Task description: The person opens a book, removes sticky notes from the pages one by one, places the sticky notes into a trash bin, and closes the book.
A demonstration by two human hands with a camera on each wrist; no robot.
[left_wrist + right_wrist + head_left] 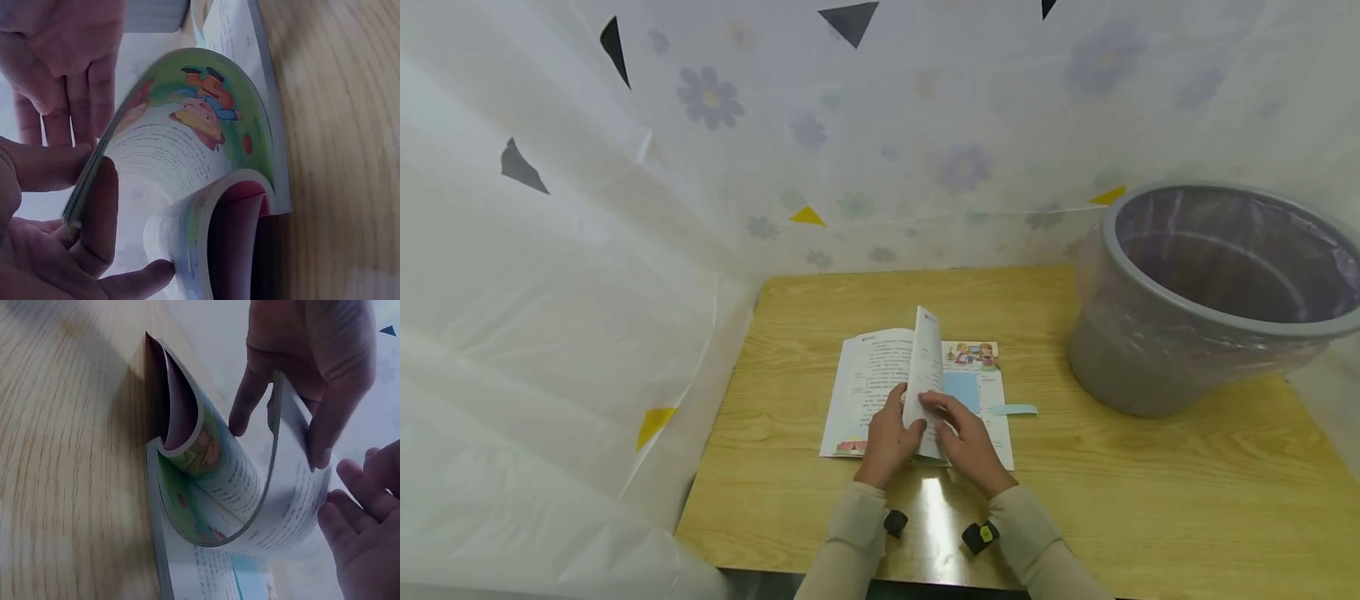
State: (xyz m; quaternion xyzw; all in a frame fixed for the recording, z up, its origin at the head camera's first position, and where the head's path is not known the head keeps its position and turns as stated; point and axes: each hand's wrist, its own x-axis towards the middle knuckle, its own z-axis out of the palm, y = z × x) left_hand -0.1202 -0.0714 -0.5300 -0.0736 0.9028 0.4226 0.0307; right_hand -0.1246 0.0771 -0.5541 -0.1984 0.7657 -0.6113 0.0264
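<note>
An open book with printed text and coloured pictures lies on the wooden table. My left hand pinches a raised bundle of pages between thumb and fingers near the middle of the book. In the left wrist view the bundle bends in a curve and shows a cartoon child on green. Fingers of my right hand touch the other face of those pages, slightly bent and not wrapped round them. A pale blue strip sticks out from the book's right side.
A large grey bin with a clear plastic liner stands on the table at the right. Behind and to the left hangs whitish plastic sheeting with flowers and triangles. The table's front edge runs near the forearms.
</note>
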